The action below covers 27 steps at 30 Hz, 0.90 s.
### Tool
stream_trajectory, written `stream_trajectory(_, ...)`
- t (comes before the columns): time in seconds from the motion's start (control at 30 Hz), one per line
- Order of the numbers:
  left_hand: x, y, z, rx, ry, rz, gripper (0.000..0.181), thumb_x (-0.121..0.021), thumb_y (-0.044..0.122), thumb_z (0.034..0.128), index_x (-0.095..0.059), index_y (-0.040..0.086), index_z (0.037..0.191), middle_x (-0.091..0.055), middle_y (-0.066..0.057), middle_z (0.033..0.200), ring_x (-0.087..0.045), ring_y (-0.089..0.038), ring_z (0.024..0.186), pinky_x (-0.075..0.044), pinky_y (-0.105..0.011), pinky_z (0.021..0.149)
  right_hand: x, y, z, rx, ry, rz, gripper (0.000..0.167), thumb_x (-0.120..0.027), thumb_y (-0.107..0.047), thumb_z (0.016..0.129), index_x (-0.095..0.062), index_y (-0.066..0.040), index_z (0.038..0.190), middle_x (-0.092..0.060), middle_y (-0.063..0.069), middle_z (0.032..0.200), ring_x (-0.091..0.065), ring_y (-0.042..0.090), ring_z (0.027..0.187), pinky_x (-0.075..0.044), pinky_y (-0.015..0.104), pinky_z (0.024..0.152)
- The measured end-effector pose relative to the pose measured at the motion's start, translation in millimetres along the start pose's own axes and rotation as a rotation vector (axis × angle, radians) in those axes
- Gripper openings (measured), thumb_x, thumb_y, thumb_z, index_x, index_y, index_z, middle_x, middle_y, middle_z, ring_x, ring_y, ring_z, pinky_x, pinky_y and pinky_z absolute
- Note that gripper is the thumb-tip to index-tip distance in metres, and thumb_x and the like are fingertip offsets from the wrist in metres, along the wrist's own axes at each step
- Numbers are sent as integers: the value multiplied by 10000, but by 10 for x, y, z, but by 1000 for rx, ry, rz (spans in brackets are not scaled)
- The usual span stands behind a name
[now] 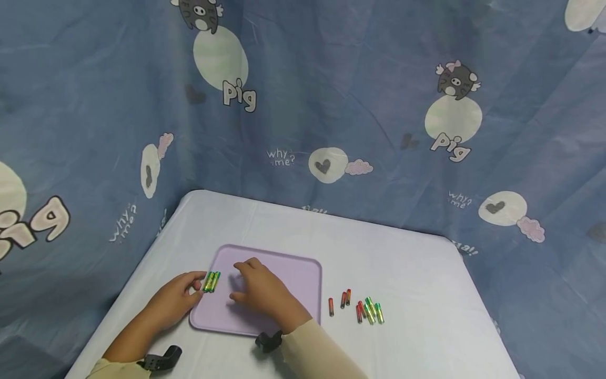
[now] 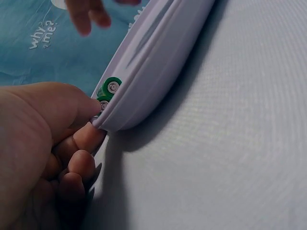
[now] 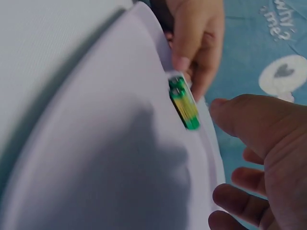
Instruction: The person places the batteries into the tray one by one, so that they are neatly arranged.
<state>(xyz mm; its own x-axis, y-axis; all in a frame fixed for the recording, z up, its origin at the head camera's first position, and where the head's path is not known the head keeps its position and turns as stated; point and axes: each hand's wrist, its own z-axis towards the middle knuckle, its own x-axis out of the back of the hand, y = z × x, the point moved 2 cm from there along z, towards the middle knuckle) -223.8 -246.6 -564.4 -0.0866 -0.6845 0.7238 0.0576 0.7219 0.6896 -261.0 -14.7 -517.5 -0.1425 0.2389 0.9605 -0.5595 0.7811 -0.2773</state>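
Along the left edge of a lilac tray (image 1: 284,316), two green-and-yellow batteries (image 1: 211,282) lie side by side. My left hand (image 1: 172,299) pinches the tray's rim right by them; in the left wrist view its thumb (image 2: 72,108) is above the rim, close to the battery ends, and a finger is beneath. Over the middle of the tray hovers my right hand (image 1: 265,289), fingers spread and relaxed, holding nothing. In the right wrist view, the same batteries (image 3: 186,108) lie inside the tray wall, apart from that hand.
On the white table (image 1: 416,273), right of the tray, lie several loose batteries: red ones (image 1: 331,307) and green ones (image 1: 380,313). A blue printed cloth (image 1: 293,121) hangs behind the table. Black devices (image 1: 163,359) sit at both wrists.
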Motion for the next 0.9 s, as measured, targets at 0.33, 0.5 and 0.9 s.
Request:
stream_trajectory(0.33,-20,-10,11,18,-11,-7,513,-694,173,958,-578,2,1428,-607,18,1047,-452,-77,724,-368,-276,643,312,406,-424,38,4,14,651,-790,-387,933,-559,-130,1486,-598,23,1353,-617,136,1232,-495,290,1055)
stream_trajectory(0.5,-23,-23,28,39,-22,-13,517,-690,176,964,-570,10,1439,-598,8,1050,-456,-97,723,-370,-279,621,373,647,-585,15,23,25,632,-786,-373,938,-562,-137,1480,-604,24,1365,-617,153,1247,-499,322,1064)
stream_trajectory(0.9,-47,-29,13,14,1,-16,505,-697,149,946,-588,-3,1415,-604,7,1032,-448,-70,702,-373,-275,613,422,1251,-1014,-140,117,135,521,-774,-301,946,-619,-159,1423,-621,-14,1330,-648,130,1063,-561,346,902)
